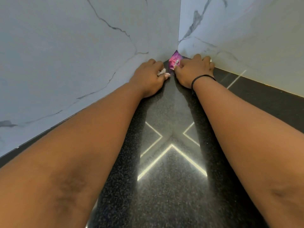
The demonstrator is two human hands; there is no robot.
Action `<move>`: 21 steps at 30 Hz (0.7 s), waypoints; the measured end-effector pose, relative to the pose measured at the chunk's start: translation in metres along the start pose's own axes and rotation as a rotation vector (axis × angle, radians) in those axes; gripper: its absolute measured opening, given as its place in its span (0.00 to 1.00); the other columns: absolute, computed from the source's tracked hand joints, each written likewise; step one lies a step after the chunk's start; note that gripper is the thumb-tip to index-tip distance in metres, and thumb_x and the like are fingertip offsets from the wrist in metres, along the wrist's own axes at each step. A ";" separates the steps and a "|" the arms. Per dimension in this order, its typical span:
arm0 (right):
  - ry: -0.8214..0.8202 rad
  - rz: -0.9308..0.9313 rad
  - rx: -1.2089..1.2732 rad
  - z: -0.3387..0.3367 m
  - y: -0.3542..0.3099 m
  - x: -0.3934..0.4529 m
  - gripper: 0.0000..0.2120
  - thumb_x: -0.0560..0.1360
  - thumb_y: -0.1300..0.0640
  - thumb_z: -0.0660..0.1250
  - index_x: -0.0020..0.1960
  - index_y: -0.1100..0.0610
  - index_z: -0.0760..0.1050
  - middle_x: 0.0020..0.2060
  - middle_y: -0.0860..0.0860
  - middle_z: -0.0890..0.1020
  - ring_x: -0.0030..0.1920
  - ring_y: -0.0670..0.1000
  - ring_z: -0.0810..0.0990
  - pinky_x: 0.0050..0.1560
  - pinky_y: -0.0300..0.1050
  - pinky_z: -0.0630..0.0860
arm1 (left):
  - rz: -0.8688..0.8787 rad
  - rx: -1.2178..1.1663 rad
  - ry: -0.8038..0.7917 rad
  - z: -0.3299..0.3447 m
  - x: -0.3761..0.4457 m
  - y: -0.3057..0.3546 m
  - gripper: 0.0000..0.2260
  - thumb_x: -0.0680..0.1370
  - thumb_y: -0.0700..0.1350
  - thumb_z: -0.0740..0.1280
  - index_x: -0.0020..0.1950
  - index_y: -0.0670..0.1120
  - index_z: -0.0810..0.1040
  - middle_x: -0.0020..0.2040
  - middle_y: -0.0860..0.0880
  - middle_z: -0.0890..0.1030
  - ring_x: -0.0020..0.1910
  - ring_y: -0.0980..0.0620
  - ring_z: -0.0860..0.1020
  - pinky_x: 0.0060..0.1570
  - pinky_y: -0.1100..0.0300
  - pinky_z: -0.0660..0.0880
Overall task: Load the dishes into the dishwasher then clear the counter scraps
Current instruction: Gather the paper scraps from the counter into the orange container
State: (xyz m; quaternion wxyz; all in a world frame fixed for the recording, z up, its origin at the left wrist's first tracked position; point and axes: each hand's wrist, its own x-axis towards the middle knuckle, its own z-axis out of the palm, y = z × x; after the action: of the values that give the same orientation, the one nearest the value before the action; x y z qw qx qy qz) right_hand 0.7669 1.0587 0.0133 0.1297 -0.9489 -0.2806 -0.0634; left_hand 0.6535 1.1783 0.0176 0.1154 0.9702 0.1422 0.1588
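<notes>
Both my arms reach into the far corner of a black speckled counter [171, 186]. My left hand [148, 76] has its fingers curled round a small crumpled white scrap [161, 71]. My right hand [192, 69] pinches the near edge of a pink and purple wrapper [174, 60] that lies right in the corner, and something white shows under its far fingers. A black band circles my right wrist. No dishes or dishwasher are in view.
Two marble-patterned walls [82, 55] meet at the corner just behind the wrapper and close the counter in on the left and the back. Bright light strips are reflected in the counter between my forearms.
</notes>
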 end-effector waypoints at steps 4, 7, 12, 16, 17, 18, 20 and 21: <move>-0.004 -0.059 -0.025 -0.002 -0.005 0.007 0.20 0.78 0.48 0.52 0.58 0.58 0.76 0.53 0.59 0.77 0.56 0.63 0.72 0.54 0.52 0.67 | -0.037 -0.004 0.068 0.001 0.002 -0.001 0.09 0.77 0.53 0.63 0.43 0.49 0.73 0.45 0.48 0.72 0.45 0.48 0.70 0.41 0.58 0.62; 0.010 -0.115 0.022 -0.002 -0.007 0.009 0.14 0.76 0.51 0.55 0.39 0.59 0.71 0.38 0.55 0.75 0.41 0.58 0.72 0.41 0.46 0.66 | -0.140 -0.030 0.111 0.002 0.001 -0.004 0.05 0.75 0.51 0.63 0.45 0.50 0.72 0.41 0.51 0.74 0.41 0.49 0.71 0.36 0.58 0.62; 0.076 -0.166 0.106 -0.003 -0.006 0.006 0.11 0.73 0.57 0.58 0.34 0.59 0.64 0.32 0.52 0.68 0.37 0.56 0.69 0.36 0.43 0.63 | -0.202 -0.062 0.143 0.002 -0.001 -0.003 0.10 0.74 0.48 0.61 0.54 0.49 0.70 0.39 0.52 0.74 0.38 0.49 0.71 0.33 0.58 0.64; 0.095 -0.227 0.125 -0.003 -0.004 0.001 0.01 0.72 0.60 0.58 0.42 0.56 0.68 0.37 0.53 0.71 0.39 0.56 0.69 0.38 0.44 0.65 | -0.307 0.067 0.124 0.003 -0.003 0.002 0.08 0.74 0.49 0.58 0.48 0.48 0.73 0.47 0.46 0.77 0.41 0.45 0.69 0.38 0.57 0.64; 0.092 -0.236 0.122 -0.004 -0.005 -0.003 0.02 0.72 0.59 0.58 0.41 0.57 0.69 0.37 0.53 0.71 0.39 0.56 0.69 0.37 0.44 0.64 | -0.322 0.074 0.116 0.002 -0.007 0.003 0.07 0.75 0.49 0.58 0.47 0.47 0.72 0.47 0.45 0.78 0.41 0.45 0.69 0.38 0.56 0.64; 0.083 -0.240 0.121 -0.004 -0.004 -0.007 0.03 0.72 0.59 0.58 0.41 0.57 0.69 0.37 0.53 0.72 0.39 0.57 0.70 0.37 0.43 0.64 | -0.331 0.074 0.102 0.003 -0.011 0.004 0.08 0.75 0.49 0.58 0.48 0.47 0.72 0.48 0.44 0.78 0.41 0.45 0.70 0.38 0.56 0.64; 0.073 -0.229 0.155 -0.003 -0.003 -0.016 0.04 0.72 0.59 0.58 0.39 0.56 0.70 0.39 0.56 0.75 0.41 0.59 0.73 0.37 0.43 0.65 | -0.336 0.068 0.078 0.004 -0.022 0.008 0.10 0.75 0.49 0.57 0.50 0.47 0.73 0.50 0.43 0.79 0.43 0.43 0.73 0.40 0.56 0.65; 0.064 -0.218 0.179 -0.004 -0.004 -0.025 0.04 0.72 0.58 0.58 0.39 0.55 0.70 0.41 0.58 0.77 0.42 0.60 0.75 0.38 0.43 0.65 | -0.332 0.065 0.069 0.003 -0.032 0.009 0.10 0.76 0.49 0.57 0.51 0.46 0.73 0.51 0.42 0.79 0.46 0.41 0.75 0.41 0.56 0.66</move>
State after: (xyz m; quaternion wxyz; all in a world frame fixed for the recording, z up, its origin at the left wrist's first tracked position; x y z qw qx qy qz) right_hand 0.7437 1.0478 0.0136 0.2151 -0.8949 -0.3824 -0.0820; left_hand 0.6275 1.1591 0.0088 0.1038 0.9305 0.3094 0.1661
